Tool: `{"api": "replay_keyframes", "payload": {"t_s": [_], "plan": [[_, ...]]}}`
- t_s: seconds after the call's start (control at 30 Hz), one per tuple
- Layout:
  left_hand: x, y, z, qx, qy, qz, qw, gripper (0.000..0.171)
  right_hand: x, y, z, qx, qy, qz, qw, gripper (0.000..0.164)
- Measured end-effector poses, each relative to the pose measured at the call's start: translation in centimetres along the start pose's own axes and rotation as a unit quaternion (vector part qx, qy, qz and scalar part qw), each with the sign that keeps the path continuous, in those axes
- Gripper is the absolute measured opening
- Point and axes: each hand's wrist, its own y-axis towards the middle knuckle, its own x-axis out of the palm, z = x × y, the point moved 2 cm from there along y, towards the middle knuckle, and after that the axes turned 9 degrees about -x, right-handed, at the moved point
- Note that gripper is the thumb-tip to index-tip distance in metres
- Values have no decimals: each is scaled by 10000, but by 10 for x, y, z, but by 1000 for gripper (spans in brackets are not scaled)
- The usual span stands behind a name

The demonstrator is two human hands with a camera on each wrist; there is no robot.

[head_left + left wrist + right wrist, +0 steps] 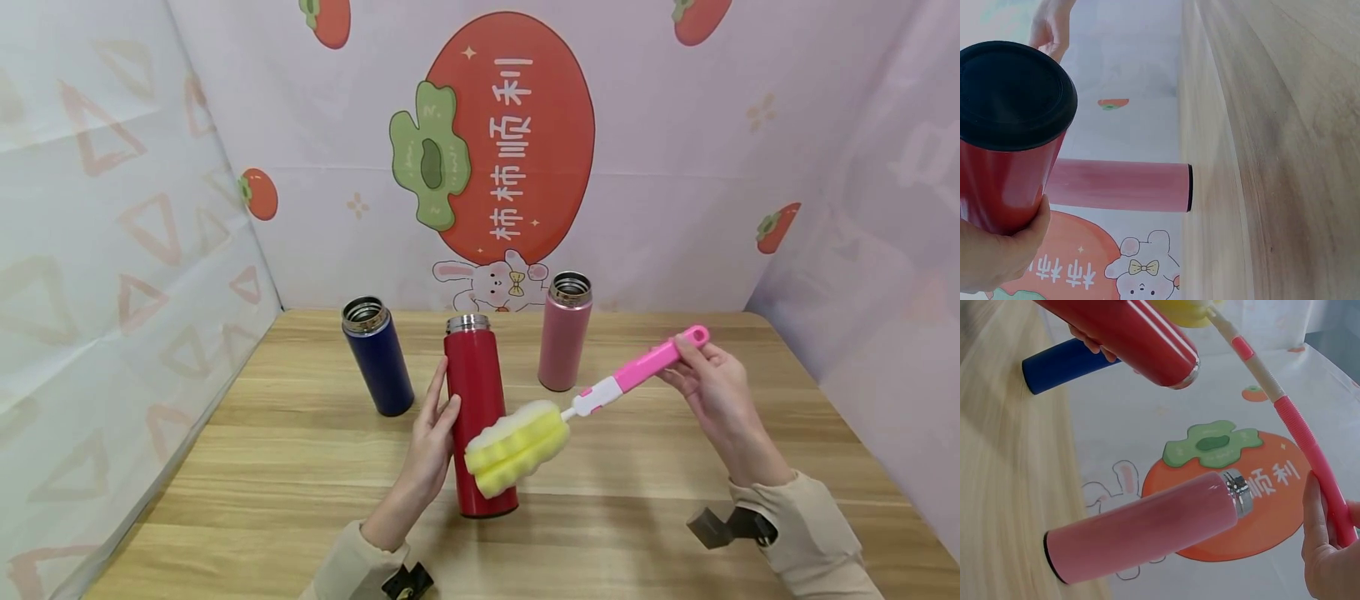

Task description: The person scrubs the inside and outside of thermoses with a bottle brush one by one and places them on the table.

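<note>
My left hand grips a red insulated bottle with a bare steel mouth; its black base shows raised above the tabletop in the left wrist view. On the bottle's far side, my fingers curl round it in the right wrist view. A pink-and-white bottle brush is held near the end of its handle by my right hand. The brush's yellow and white sponge head points down to the left and overlaps the red bottle's lower half in the head view.
A dark blue bottle stands uncapped at the back left of the wooden table. Behind and to the right of the red one is a pink bottle, also uncapped. A printed cloth backdrop rises along the table's back edge.
</note>
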Motion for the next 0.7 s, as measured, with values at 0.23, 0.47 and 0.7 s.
{"api": "replay_keyframes", "payload": {"t_s": [0.23, 0.47, 0.7], "plan": [[2, -1, 2, 182, -93, 13, 9998, 55, -1, -2, 4, -92, -99, -414, 9991, 14], [1, -1, 0, 93, -55, -56, 9999, 56, 3, 0, 3, -167, -216, -562, 9980, 15], [0, -3, -4, 8, 85, -83, 9999, 55, 7, 8, -4, -395, -86, -332, 9986, 12]]}}
